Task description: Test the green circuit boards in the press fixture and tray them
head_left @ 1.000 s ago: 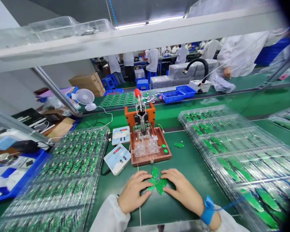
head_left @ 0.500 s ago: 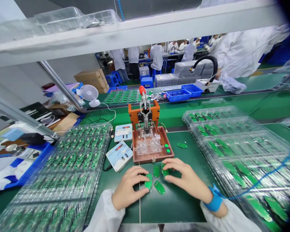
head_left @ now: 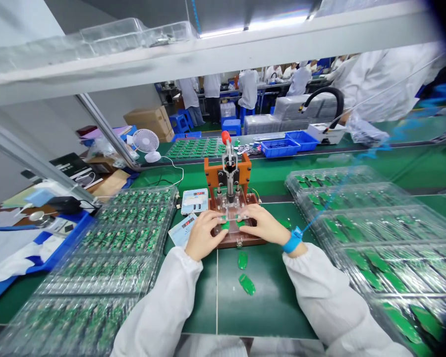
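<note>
My left hand (head_left: 205,233) holds a small green circuit board (head_left: 225,225) between thumb and fingers at the clear block of the press fixture (head_left: 230,240). Beside it, my right hand (head_left: 262,224) grips a second green circuit board (head_left: 241,223) at the same block. Whether either board touches the fixture's seats, I cannot tell. The fixture has an orange frame and a red-tipped lever (head_left: 226,136) standing upright. On the green mat in front lie two loose boards, an upright one (head_left: 243,260) and a slanted one (head_left: 247,284). My right wrist wears a blue strap (head_left: 293,240).
Clear trays of boards (head_left: 130,233) stand at the left, and more trays (head_left: 351,223) at the right. Two small display boxes (head_left: 194,202) sit left of the fixture. A white fan (head_left: 146,141) and blue bins (head_left: 280,147) are behind. Another person (head_left: 379,84) stands at the far right.
Both hands have moved forward from the mat to the fixture, each carrying one green board. The other two boards stay on the mat. The view has shifted slightly.
</note>
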`<state>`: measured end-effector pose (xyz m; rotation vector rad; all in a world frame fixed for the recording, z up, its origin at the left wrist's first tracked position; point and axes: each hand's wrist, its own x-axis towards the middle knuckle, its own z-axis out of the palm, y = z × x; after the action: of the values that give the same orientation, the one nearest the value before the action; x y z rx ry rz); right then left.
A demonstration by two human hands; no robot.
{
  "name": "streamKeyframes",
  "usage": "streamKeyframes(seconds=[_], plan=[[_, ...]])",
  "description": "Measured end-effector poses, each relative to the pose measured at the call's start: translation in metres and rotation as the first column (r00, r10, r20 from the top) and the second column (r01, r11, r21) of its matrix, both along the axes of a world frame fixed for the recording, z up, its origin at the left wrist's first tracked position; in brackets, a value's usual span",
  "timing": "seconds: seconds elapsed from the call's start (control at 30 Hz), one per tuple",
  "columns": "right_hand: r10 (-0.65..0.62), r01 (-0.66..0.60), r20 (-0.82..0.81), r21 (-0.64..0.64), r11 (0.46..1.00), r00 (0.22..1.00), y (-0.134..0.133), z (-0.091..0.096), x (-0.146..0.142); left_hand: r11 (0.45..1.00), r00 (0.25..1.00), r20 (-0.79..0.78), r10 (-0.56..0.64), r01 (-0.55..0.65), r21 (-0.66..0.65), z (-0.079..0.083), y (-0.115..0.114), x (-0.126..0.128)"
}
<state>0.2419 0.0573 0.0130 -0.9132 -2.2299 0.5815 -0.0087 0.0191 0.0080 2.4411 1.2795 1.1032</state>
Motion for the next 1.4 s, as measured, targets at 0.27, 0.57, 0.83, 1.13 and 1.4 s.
streamKeyframes(seconds=[0.27,0.57,0.83,1.13,1.4], plan=[[-0.022,0.021,-0.07,-0.021,1.0,0.997,-0.01,-0.005,0.0,0.999,0.999,-0.041,-0.03,0.028,-0.036,-0.002,0.005,-0.004],[-0.341,0.403,-0.464,0.039,0.914,0.818,0.013,0.048,0.011,0.973,0.985,0.108,-0.135,0.112,0.203,-0.024,-0.055,0.029],[-0.21,0.238,-0.416,0.018,0.971,0.885,0.105,0.176,-0.037,0.953,0.956,-0.154,-0.248,0.27,0.141,-0.045,-0.058,0.039],[0.02,0.129,-0.436,0.31,0.942,0.9,0.033,0.22,-0.052,0.95,0.954,-0.149,-0.261,0.281,0.135,-0.045,-0.058,0.039],[0.02,0.156,-0.332,0.497,0.853,0.943,-0.052,0.157,-0.042,0.955,0.959,-0.13,-0.25,0.267,0.131,-0.045,-0.058,0.039]])
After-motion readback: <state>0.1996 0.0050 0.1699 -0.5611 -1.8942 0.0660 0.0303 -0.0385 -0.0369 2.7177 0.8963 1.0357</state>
